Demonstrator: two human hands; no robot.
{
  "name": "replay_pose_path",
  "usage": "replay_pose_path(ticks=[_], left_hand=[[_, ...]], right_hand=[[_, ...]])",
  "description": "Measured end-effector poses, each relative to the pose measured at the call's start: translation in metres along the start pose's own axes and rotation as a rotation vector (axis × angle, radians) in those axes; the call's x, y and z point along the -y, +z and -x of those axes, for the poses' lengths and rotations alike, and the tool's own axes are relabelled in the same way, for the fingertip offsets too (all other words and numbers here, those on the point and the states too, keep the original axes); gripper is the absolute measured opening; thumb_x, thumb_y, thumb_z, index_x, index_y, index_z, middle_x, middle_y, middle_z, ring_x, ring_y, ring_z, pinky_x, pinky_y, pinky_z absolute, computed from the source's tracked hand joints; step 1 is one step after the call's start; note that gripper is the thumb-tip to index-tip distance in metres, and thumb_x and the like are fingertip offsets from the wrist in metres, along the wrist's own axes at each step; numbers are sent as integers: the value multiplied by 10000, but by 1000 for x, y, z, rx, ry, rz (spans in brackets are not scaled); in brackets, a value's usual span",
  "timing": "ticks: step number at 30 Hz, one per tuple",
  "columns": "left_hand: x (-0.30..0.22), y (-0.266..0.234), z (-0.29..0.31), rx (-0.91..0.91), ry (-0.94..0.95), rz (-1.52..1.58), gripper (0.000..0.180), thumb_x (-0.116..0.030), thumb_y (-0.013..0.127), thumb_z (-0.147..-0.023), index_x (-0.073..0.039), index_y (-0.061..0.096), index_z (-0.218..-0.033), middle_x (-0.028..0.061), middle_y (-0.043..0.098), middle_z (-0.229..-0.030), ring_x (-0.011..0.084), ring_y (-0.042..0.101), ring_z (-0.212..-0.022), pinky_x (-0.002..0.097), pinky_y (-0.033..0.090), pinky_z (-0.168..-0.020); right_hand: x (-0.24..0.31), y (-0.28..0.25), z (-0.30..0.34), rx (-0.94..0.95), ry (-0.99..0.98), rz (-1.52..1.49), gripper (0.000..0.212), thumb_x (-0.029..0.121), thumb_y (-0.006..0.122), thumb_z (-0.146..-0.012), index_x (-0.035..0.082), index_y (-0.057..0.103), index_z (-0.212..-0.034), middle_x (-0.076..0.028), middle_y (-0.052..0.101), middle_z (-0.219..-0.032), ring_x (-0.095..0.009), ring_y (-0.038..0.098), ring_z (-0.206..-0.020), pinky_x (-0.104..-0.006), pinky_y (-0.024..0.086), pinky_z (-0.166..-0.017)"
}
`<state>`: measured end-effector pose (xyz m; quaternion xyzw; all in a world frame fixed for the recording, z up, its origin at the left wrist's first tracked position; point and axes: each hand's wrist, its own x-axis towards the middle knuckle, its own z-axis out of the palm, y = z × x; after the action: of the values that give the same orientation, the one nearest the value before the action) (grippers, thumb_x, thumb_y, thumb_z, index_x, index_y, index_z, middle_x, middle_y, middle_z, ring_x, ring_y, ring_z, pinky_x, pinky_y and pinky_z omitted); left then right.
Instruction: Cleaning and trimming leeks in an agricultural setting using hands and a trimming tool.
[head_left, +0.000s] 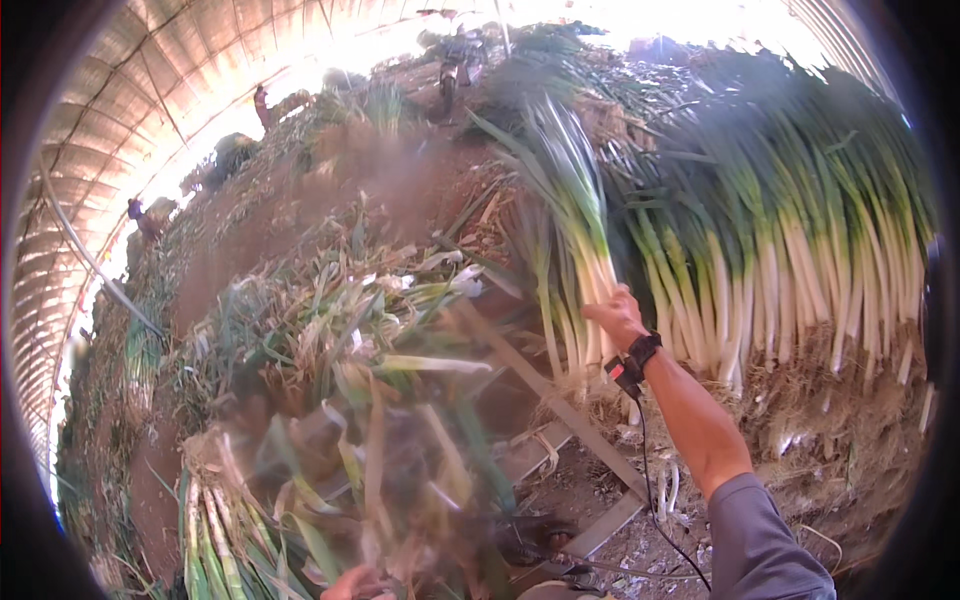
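At the far left the ribbed, arched tunnel wall curves up and over, and a slender pole slants down in front of it. At lower left lies a bundle of leeks, its pale, rooty ends pointing up and its green leaves running down toward the lower edge.

The left hand only just enters at the lower edge, near loose, blurred leaves; most of it is cut off, so I cannot tell how far it is open or whether it has hold of anything. Above it spreads a heap of stripped leaves, green and straw-coloured, with a flat bar slanting down to its right.

Right of centre, the right forearm reaches up and leftward from a grey sleeve. The right hand is closed around the white stalks of a leek bunch, whose green tops fan upward. A black wristband circles the wrist, beside a small black box trailing a cable. Farther right, a dense row of leeks leans, leaves up, roots on the soil.
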<state>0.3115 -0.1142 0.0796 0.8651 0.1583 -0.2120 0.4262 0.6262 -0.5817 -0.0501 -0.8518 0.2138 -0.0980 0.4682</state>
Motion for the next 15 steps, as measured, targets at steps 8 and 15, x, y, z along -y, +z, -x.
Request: replay_pose_path(ticks=[8,15], left_hand=[[42,13,-22,55,-165,91,528,-160,687,-953,-45,526,-1442,170,640,-1308,299,648,-1168,428,596,-925],[48,21,-28,89,-165,40,523,-163,680,-957,-48,526,-1443,173,632,-1318,307,636,-1188,440,582,-939]], right_hand=[[-131,95,-27,21,132,80,684,318,848,-654,-126,602,-1111,-303,677,-1074,-385,669,-1017,-427,515,-884],[-152,89,-35,70,44,349,941,463,775,-765,-135,389,-1381,-333,641,-1164,-447,640,-1072,-459,508,-950]])
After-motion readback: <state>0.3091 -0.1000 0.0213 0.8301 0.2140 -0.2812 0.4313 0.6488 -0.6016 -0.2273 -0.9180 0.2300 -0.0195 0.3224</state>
